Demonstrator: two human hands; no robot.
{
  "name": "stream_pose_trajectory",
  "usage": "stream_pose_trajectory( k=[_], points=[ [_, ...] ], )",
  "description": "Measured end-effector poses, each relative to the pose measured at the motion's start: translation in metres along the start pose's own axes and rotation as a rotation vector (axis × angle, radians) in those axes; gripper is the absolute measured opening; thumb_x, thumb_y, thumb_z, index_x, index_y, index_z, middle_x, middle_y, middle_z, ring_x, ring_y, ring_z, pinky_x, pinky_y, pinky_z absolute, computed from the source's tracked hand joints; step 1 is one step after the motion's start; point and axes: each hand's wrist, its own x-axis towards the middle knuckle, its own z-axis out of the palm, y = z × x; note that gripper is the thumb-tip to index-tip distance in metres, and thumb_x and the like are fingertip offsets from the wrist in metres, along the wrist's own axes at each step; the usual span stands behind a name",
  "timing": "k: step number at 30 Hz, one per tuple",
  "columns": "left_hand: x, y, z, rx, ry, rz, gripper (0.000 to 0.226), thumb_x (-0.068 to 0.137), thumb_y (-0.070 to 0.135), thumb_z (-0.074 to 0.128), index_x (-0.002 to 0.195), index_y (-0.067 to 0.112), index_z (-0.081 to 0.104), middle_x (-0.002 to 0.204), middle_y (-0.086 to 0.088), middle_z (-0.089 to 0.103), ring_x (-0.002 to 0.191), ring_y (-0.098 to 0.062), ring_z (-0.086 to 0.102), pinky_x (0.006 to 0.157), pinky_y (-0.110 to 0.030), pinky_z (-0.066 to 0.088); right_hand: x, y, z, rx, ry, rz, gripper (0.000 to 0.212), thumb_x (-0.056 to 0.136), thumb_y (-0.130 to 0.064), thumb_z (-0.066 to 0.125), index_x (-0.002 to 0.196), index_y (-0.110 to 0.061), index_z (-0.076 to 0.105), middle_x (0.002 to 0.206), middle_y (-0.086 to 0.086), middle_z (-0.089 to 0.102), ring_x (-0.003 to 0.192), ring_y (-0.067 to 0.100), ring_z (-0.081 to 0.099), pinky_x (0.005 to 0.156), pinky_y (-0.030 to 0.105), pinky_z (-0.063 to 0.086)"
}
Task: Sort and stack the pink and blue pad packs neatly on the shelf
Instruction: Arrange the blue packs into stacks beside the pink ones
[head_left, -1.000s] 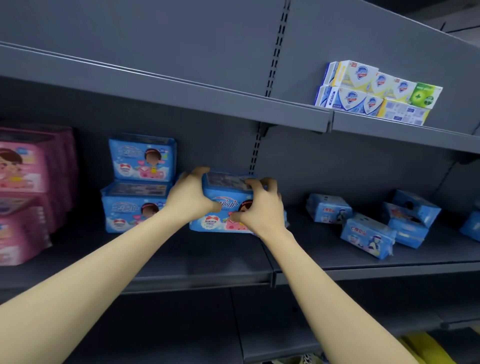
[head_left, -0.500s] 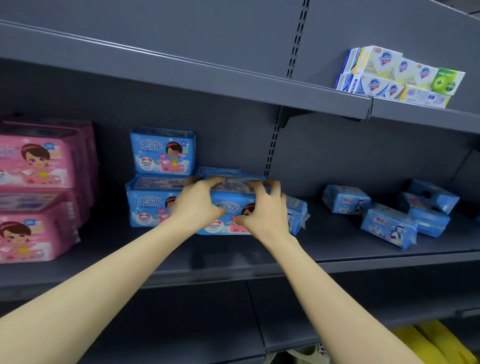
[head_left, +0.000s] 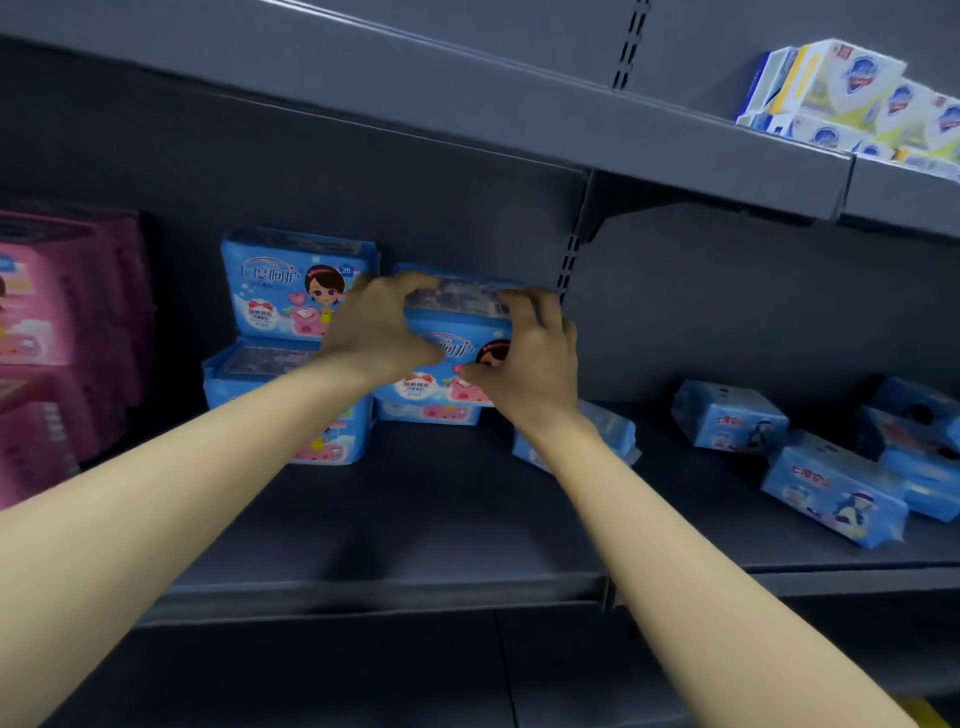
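Raising the soft rectangular blue plastic pad pack (head_left: 462, 340) is the change in the head view. A second ago it was held low, near the board of the dark grey metal shelf (head_left: 415, 519); now it rides on top of another blue pack (head_left: 431, 413), whose lower edge shows beneath it. The left hand (head_left: 379, 332) curls its grip over the pack's top left corner. The right hand (head_left: 530, 358) closes its grip round the right end, thumb on the front face. The pack stands just beside the two-high stack of blue packs (head_left: 296, 291), about level with that stack's upper pack. I judge a second blue column begun, though the pack is not yet released. The pink plastic pad packs (head_left: 57, 312) stand piled at far left, as before, and the smaller loose blue packs (head_left: 831, 493) lie scattered at right, unsorted.
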Motion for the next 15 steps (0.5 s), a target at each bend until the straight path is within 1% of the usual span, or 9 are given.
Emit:
stream_pose_trajectory(
  k=[2, 4, 8, 11, 13, 15],
  points=[
    [0.011, -0.003, 0.002, -0.01, 0.012, 0.01, 0.069, 0.072, 0.015, 0.077, 0.134, 0.027, 0.047, 0.135, -0.006, 0.045, 0.122, -0.02, 0.045, 0.092, -0.023, 0.038, 0.011, 0.004, 0.003, -0.004, 0.009, -0.021, 0.077, 0.073, -0.029, 0.078, 0.138, -0.017, 0.04, 0.143, 0.002, 0.031, 0.123, 0.031, 0.036, 0.097, 0.027, 0.031],
    [0.021, -0.004, 0.004, -0.012, 0.033, 0.017, 0.069, 0.072, 0.014, 0.077, 0.134, 0.025, 0.048, 0.134, -0.006, 0.047, 0.123, -0.02, 0.045, 0.096, -0.026, 0.039, 0.022, 0.007, 0.006, -0.018, 0.01, -0.042, 0.076, 0.073, -0.029, 0.078, 0.138, -0.017, 0.041, 0.142, 0.002, 0.031, 0.123, 0.031, 0.036, 0.097, 0.027, 0.031],
    [0.04, -0.009, 0.009, -0.006, 0.061, 0.041, 0.069, 0.073, 0.014, 0.077, 0.134, 0.023, 0.048, 0.133, -0.008, 0.048, 0.122, -0.02, 0.046, 0.096, -0.025, 0.039, 0.042, 0.012, 0.011, -0.025, 0.01, -0.065, 0.078, 0.073, -0.03, 0.079, 0.139, -0.019, 0.041, 0.143, 0.004, 0.03, 0.124, 0.032, 0.035, 0.098, 0.031, 0.035],
    [0.051, -0.016, 0.012, -0.016, 0.086, 0.045, 0.069, 0.072, 0.014, 0.077, 0.134, 0.023, 0.048, 0.134, -0.008, 0.047, 0.121, -0.02, 0.047, 0.092, -0.021, 0.037, 0.053, 0.016, 0.017, -0.027, 0.007, -0.079, 0.077, 0.073, -0.031, 0.079, 0.139, -0.019, 0.041, 0.143, 0.002, 0.03, 0.124, 0.03, 0.034, 0.096, 0.029, 0.035],
    [0.055, -0.022, 0.016, -0.029, 0.103, 0.042, 0.067, 0.073, 0.014, 0.077, 0.134, 0.023, 0.049, 0.135, -0.006, 0.048, 0.121, -0.019, 0.046, 0.091, -0.02, 0.035, 0.058, 0.019, 0.023, -0.009, 0.011, -0.09, 0.071, 0.075, -0.025, 0.077, 0.138, -0.018, 0.043, 0.142, 0.002, 0.032, 0.122, 0.03, 0.036, 0.094, 0.028, 0.035],
    [0.058, -0.028, 0.02, -0.054, 0.105, 0.03, 0.065, 0.074, 0.014, 0.077, 0.133, 0.022, 0.05, 0.135, -0.002, 0.049, 0.122, -0.017, 0.046, 0.092, -0.019, 0.035, 0.06, 0.022, 0.03, 0.026, 0.019, -0.097, 0.064, 0.079, -0.015, 0.072, 0.137, -0.016, 0.045, 0.142, 0.004, 0.034, 0.123, 0.031, 0.037, 0.096, 0.029, 0.035]
  ],
)
